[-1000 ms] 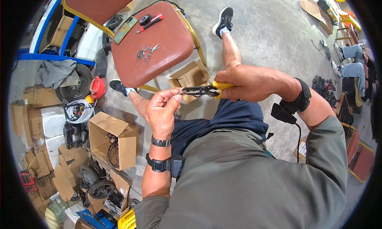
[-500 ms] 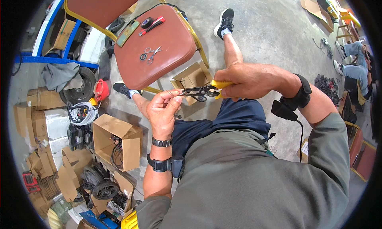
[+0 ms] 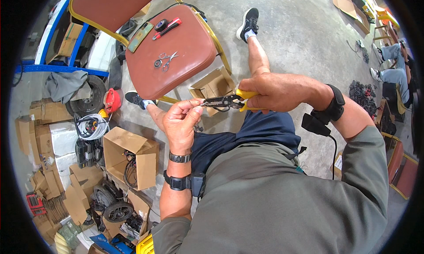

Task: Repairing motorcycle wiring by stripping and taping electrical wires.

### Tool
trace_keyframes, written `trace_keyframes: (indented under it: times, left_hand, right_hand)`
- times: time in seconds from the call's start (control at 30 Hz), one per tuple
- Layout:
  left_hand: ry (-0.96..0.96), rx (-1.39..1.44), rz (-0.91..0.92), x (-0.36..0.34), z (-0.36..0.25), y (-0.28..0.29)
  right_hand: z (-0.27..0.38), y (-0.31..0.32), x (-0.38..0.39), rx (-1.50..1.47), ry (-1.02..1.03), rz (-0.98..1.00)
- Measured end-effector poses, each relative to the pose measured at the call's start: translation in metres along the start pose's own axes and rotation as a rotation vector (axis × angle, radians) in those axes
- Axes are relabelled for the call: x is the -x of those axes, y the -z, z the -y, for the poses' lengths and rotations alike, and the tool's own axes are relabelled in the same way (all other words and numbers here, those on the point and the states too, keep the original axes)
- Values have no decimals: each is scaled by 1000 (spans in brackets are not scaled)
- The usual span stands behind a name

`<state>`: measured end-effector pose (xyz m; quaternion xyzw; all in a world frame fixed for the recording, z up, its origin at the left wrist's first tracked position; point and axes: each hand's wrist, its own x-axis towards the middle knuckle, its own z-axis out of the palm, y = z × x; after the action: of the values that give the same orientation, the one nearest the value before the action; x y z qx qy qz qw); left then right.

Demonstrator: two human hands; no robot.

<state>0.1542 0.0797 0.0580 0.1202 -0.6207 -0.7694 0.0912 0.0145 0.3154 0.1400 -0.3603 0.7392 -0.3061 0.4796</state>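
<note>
My right hand (image 3: 274,91) is wrapped round the yellow handles of a wire stripper (image 3: 219,101), whose dark notched jaws point left over my lap. At the tip of those jaws, my left hand (image 3: 182,120) is pinched closed on something too small to make out. A dark loop, perhaps cable, shows just under the tool. Beyond my hands is a brown padded chair (image 3: 176,75). On its seat lie scissors (image 3: 166,61), a roll of black tape (image 3: 161,25), a red and black cutter (image 3: 167,28) and a phone-shaped greenish thing (image 3: 141,37).
Below the tool, an open cardboard box (image 3: 211,87) stands on the floor between my legs. At left are a larger box (image 3: 132,159) with cables, a coiled grey hose (image 3: 92,125), a red helmet (image 3: 113,100) and wheels. Another person (image 3: 393,73) sits at far right.
The stripper's handles look slightly further apart, and my right hand has shifted very little. My left hand keeps its pinch at the jaw tip.
</note>
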Motion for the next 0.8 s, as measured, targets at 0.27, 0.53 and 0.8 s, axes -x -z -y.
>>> trace_keyframes:
  times: [0.27, 0.53, 0.8]
  left_hand:
    - [-22, -33, 16, 0, -1, 2]
    - [-48, -77, 26, 0, 2, 1]
    - [-13, -50, 32, -4, 0, -3]
  right_hand:
    - [-6, 0, -3, -66, -17, 31]
    - [1, 1, 0, -108, -83, 51]
    - [-13, -6, 2, -105, -16, -8]
